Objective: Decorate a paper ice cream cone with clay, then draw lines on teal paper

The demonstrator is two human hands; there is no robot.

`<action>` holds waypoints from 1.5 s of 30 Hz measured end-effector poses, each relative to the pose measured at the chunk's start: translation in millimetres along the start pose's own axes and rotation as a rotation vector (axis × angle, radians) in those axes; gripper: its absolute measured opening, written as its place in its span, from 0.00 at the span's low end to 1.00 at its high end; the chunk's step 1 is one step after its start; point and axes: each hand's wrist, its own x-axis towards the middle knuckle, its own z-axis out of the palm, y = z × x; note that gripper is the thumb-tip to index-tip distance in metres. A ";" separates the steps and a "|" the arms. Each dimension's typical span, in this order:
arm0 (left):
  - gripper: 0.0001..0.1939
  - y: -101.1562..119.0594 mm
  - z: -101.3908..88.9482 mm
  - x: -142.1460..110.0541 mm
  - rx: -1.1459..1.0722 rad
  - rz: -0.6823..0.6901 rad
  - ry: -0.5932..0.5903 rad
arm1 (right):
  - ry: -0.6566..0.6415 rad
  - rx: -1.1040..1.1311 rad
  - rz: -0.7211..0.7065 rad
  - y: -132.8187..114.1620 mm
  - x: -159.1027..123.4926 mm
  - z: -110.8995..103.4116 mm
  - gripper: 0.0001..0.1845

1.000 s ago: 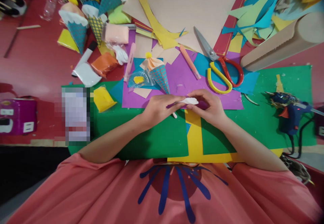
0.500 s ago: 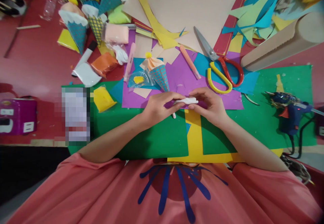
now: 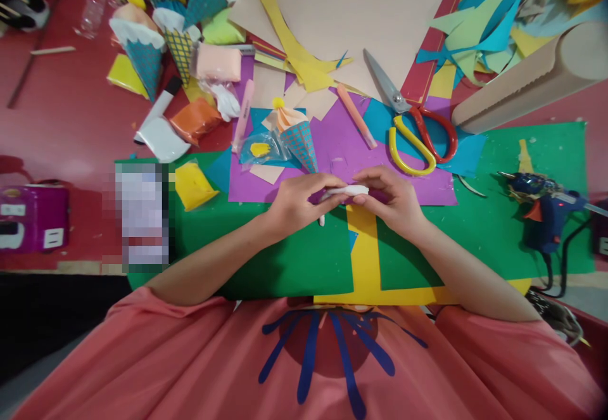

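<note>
A strip of soft white modelling clay stretches between my two hands, above the near edge of the purple sheet. My left hand pinches its left part between thumb and fingers, and a thin end of the clay hangs below that hand. With thumb and fingertips, my right hand grips the other end. Just beyond my left hand lies a small paper cone in blue check, topped with peach clay and a yellow ball. Beside it is a clear packet with a bit of yellow clay.
Scissors and an orange pen lie beyond my hands. A glue gun rests at right on the green sheet. Left are a yellow clay packet, a blurred-out phone and finished cones.
The white clay's right end looks smoother and shorter now, and its hanging end has shifted slightly left. My hands have barely moved.
</note>
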 end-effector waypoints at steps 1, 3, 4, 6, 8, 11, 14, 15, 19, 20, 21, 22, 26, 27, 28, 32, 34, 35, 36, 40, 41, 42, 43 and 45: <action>0.08 -0.1 0.0 0.2 -0.001 -0.007 0.008 | 0.004 0.006 -0.009 0.5 -0.2 0.3 0.22; 0.08 -0.3 -0.5 0.5 -0.009 -0.022 0.018 | 0.012 -0.013 -0.048 1.3 -0.4 0.7 0.22; 0.07 -0.3 -0.8 0.6 -0.014 -0.030 0.018 | 0.016 -0.034 -0.069 1.3 -0.4 0.9 0.20; 0.08 -0.3 -1.4 0.3 -0.018 -0.045 0.007 | 0.023 -0.084 -0.099 0.7 -0.3 0.8 0.14; 0.10 -0.4 -1.4 -0.4 -0.011 -0.067 -0.014 | 0.033 -0.122 -0.104 -0.4 -0.2 0.5 0.10; 0.16 -1.1 -0.5 -1.9 0.010 -0.075 -0.036 | 0.035 -0.116 -0.078 -1.6 -0.3 0.0 0.10; 0.11 -2.1 0.7 -2.7 0.034 -0.039 -0.027 | 0.026 -0.061 -0.058 -1.2 -0.4 0.4 0.11; 0.10 -2.2 0.9 -2.8 0.034 -0.025 -0.013 | 0.026 -0.050 -0.057 -0.9 -0.4 0.6 0.12; 0.08 -1.9 0.5 -1.9 0.019 0.007 0.032 | 0.032 -0.075 -0.091 -0.2 0.1 1.1 0.12; 0.08 -1.8 0.2 -1.5 0.016 0.008 0.032 | 0.035 -0.087 -0.102 -0.3 0.2 1.1 0.11; 0.08 -1.8 0.0 -1.2 0.011 0.008 0.027 | 0.039 -0.096 -0.112 -0.4 0.4 0.9 0.10; 0.08 -1.8 -0.2 -0.9 0.007 0.009 0.019 | 0.043 -0.101 -0.120 -0.5 0.5 0.7 0.09; 0.11 -2.3 -0.3 -1.0 0.016 0.017 -0.005 | 0.065 -0.117 -0.122 -0.4 0.6 -0.2 0.09; 0.13 -2.2 -0.3 -1.2 0.022 0.017 -0.008 | 0.067 -0.121 -0.116 -0.3 0.6 -0.3 0.10; 0.13 -2.0 -0.3 -1.3 0.025 0.016 -0.009 | 0.066 -0.126 -0.109 -0.2 0.6 -0.4 0.11; 0.10 -0.6 -0.9 -1.4 0.017 -0.005 -0.016 | 0.048 -0.122 -0.084 0.5 0.7 -0.2 0.13; 0.09 -0.3 -1.4 -1.3 0.011 -0.015 -0.012 | 0.045 -0.102 -0.083 0.8 0.5 0.1 0.15; 0.09 -0.4 -1.5 -1.4 0.011 -0.020 -0.009 | 0.048 -0.097 -0.087 0.8 0.4 0.1 0.15; 0.10 -0.8 -1.5 -1.5 0.014 -0.024 -0.009 | 0.053 -0.099 -0.091 0.7 0.3 0.1 0.15; 0.13 -3.0 -0.7 -2.3 0.031 -0.044 -0.022 | 0.067 -0.176 -0.109 -1.1 0.4 -0.9 0.12; 0.13 -3.4 -0.4 -2.4 0.028 -0.045 -0.027 | 0.065 -0.191 -0.111 -1.4 0.4 -1.1 0.11; 0.14 -3.5 -0.2 -2.5 0.021 -0.043 -0.028 | 0.065 -0.195 -0.112 -1.6 0.5 -1.1 0.11; 0.14 -3.4 0.0 -2.5 0.013 -0.041 -0.027 | 0.066 -0.188 -0.110 -1.4 0.5 -1.1 0.11; 0.14 -2.7 0.2 -2.3 0.003 -0.039 -0.026 | 0.068 -0.154 -0.096 -0.3 0.3 -0.6 0.12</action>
